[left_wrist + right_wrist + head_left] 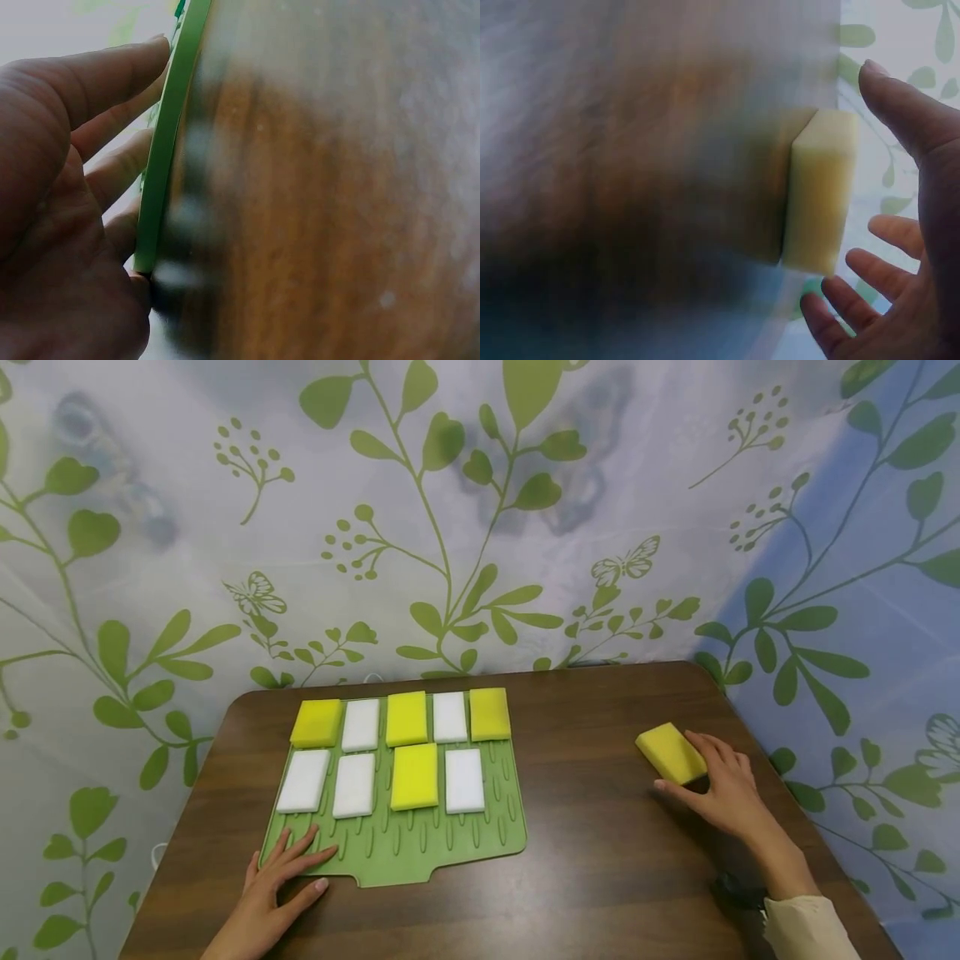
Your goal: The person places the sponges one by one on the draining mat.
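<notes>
A yellow sponge [670, 753] lies on the right part of the table. My right hand [727, 789] hovers beside it, thumb and fingers spread around its near right end. In the right wrist view a gap shows between the sponge [821, 206] and the fingers of the hand [934, 307]. On the left, my left hand [273, 889] rests with spread fingers on the near left corner of a green ridged mat [397, 868]. Its fingers lie over the mat's edge [166, 142] in the left wrist view. Yellow sponges [415, 777] and white sponges [354, 785] stand in two rows on the mat.
The brown wooden table [577, 827] stretches between the mat and the lone sponge. Behind it hangs a pale cloth [510, 552] printed with green leaves, which also runs down both sides. A dark band [738, 892] sits at my right wrist.
</notes>
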`<state>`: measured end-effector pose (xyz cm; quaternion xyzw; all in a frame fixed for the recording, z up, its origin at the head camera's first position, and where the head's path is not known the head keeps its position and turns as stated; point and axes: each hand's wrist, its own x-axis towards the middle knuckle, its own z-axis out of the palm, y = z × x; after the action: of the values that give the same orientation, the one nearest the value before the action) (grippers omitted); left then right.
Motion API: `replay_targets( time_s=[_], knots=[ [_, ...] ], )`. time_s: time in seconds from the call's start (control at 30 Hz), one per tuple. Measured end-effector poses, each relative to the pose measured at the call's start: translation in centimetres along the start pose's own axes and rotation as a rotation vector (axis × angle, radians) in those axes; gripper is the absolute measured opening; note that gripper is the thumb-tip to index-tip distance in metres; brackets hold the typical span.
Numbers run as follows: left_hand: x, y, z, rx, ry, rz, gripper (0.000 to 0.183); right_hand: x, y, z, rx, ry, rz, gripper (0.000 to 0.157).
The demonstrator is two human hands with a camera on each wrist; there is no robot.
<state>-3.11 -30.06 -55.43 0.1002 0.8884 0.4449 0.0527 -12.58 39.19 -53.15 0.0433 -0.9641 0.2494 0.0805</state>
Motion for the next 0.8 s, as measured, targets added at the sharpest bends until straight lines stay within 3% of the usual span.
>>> replay_targets(
  time_s=[0.3,0.57,0.8],
  knots=[
    [-0.1,0.0,0.0,0.008,0.004,0.013,0.044,-0.7,-0.1,0.5,0.085,-0.087,0.042,0.107],
    [-0.2,-0.1,0.1,0.019,0.018,0.025,0.044,1.0,-0.6,1.0,0.065,-0.205,0.023,0.126],
    [-0.3,-0.2,0.2,0.023,0.027,0.037,0.043,2.0,-0.2,0.9,0.049,-0.249,0.007,0.124]
  ],
)
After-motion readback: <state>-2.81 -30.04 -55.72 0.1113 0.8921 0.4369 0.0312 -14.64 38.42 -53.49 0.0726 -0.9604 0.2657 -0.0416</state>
